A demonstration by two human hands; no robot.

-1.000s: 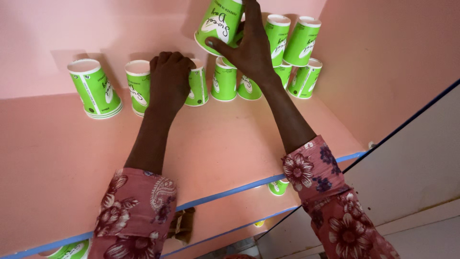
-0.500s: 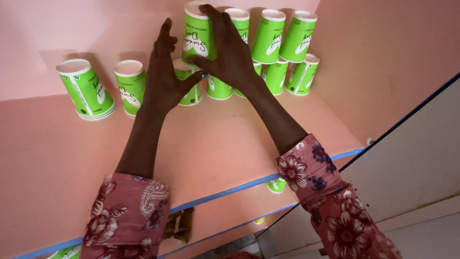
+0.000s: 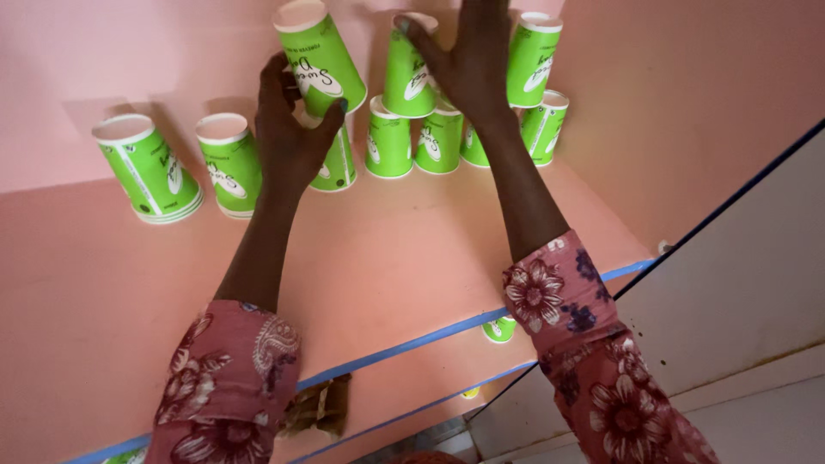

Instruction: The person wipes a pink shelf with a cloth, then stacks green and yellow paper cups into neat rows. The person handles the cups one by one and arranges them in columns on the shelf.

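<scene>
Several green paper cups stand upside down on a pink shelf (image 3: 412,249), some stacked in a second row. My left hand (image 3: 288,142) grips one tilted green cup (image 3: 320,60) from below, lifted above a shelf cup (image 3: 339,167). My right hand (image 3: 468,69) is spread flat against the stacked cups, its thumb on an upper cup (image 3: 406,77); another upper cup (image 3: 533,60) stands just right of its fingers. Two single cups (image 3: 146,167) (image 3: 228,163) stand apart at the left. Both arms wear pink flowered sleeves.
The shelf has a blue front edge (image 3: 430,337) and pink walls behind and at the right. On a lower shelf sit another green cup (image 3: 498,328) and a brownish crumpled thing (image 3: 318,404). A white panel (image 3: 730,292) stands at the right.
The tilted cup has passed from my right hand to my left. My right hand has moved right onto the stacked cups. The view has shifted slightly.
</scene>
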